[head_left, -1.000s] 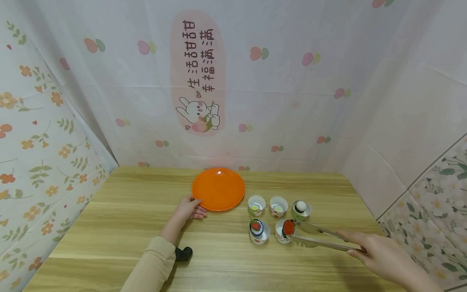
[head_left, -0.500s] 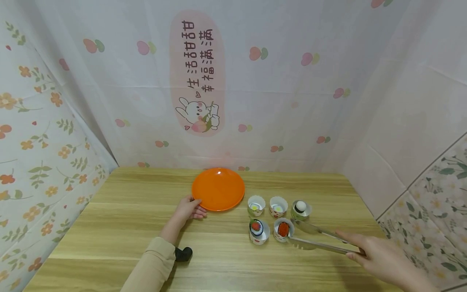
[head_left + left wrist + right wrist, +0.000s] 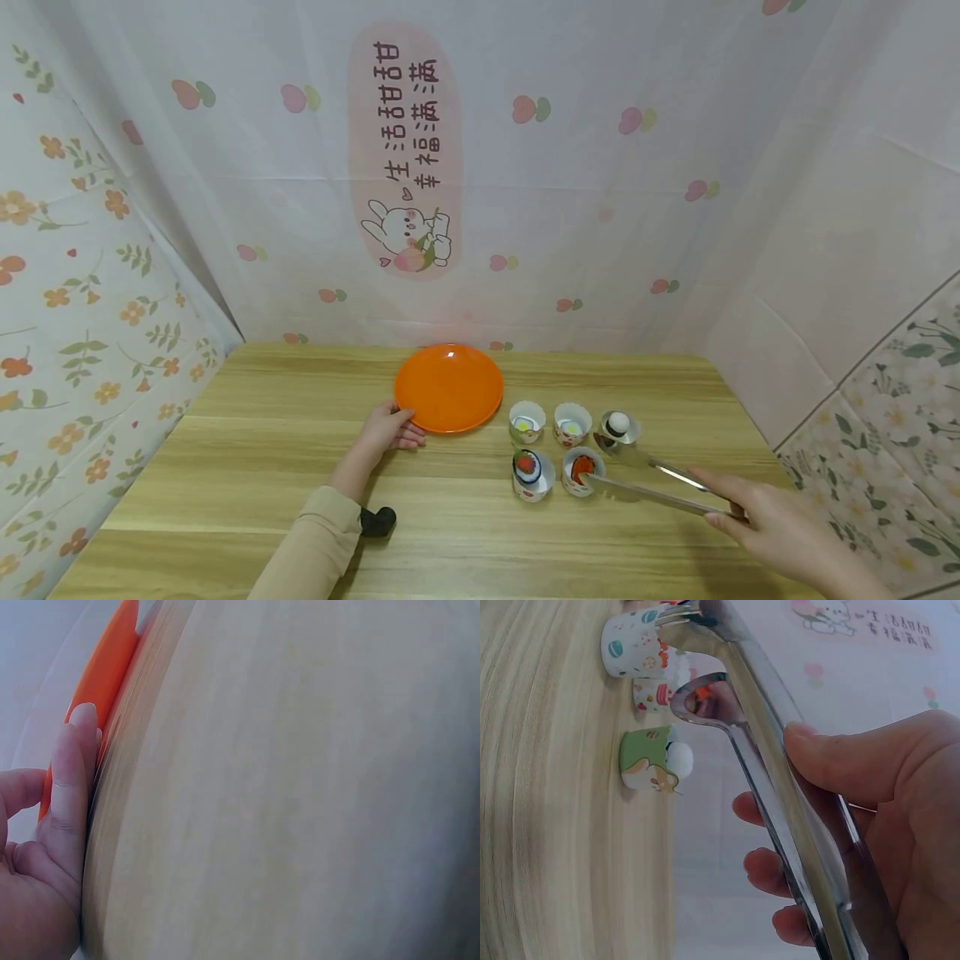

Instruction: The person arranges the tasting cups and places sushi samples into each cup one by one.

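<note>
On the left, my left hand (image 3: 386, 429) pinches the near-left rim of an orange plate (image 3: 452, 387); the left wrist view has the thumb on one side and straight fingers (image 3: 69, 776) along the underside. Metal tongs (image 3: 652, 496) are held in my right hand (image 3: 783, 525), thumb on one arm and fingers on the other. The tongs' arms are spread. One tip overlaps a red-topped sushi piece (image 3: 582, 467) sitting in a patterned paper cup (image 3: 576, 490). The other tip is by a green cup (image 3: 632, 433) bearing a white ball with a dark band.
Beside the red-topped piece, a second cup holds a sushi roll (image 3: 528, 467) with a red and green top. Two white cups (image 3: 527, 412) with yellow spots inside stand behind. A black curved object (image 3: 377, 522) lies by the left sleeve. Patterned curtains (image 3: 600, 208) surround the wooden table (image 3: 300, 400).
The red-topped sushi piece has gone from between the tongs' tips down into its cup. The tongs' tips have since spread and turned slightly. The left hand and plate stay put.
</note>
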The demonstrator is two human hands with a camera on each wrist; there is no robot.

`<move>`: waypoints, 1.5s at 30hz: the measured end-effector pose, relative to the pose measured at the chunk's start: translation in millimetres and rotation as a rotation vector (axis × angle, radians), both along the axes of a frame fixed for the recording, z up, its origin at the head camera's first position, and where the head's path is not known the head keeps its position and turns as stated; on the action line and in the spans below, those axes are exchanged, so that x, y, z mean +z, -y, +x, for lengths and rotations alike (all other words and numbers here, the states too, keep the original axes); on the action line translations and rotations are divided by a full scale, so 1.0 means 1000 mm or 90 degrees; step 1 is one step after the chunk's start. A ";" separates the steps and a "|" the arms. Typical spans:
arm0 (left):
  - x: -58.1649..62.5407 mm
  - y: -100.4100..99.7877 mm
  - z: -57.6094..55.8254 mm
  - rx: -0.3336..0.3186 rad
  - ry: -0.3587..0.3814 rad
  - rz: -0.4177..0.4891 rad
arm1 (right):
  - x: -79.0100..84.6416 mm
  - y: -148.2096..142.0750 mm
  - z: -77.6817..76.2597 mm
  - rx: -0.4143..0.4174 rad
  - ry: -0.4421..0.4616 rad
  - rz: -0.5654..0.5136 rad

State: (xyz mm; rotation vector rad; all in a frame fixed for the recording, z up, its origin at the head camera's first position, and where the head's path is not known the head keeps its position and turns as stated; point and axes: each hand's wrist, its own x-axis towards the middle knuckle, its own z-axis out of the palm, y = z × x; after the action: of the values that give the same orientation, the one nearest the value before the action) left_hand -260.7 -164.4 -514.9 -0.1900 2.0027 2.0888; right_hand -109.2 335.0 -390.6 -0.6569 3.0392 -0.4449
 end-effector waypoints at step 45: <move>0.000 -0.002 0.001 0.012 0.007 -0.003 | -0.013 0.017 -0.024 -0.181 -0.139 -0.136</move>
State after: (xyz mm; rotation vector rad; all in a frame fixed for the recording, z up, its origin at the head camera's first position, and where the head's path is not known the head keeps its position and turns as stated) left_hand -260.0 -162.2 -515.4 -0.2227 2.0074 2.0900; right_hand -133.3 318.2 -403.4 -0.2910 3.3383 -0.7592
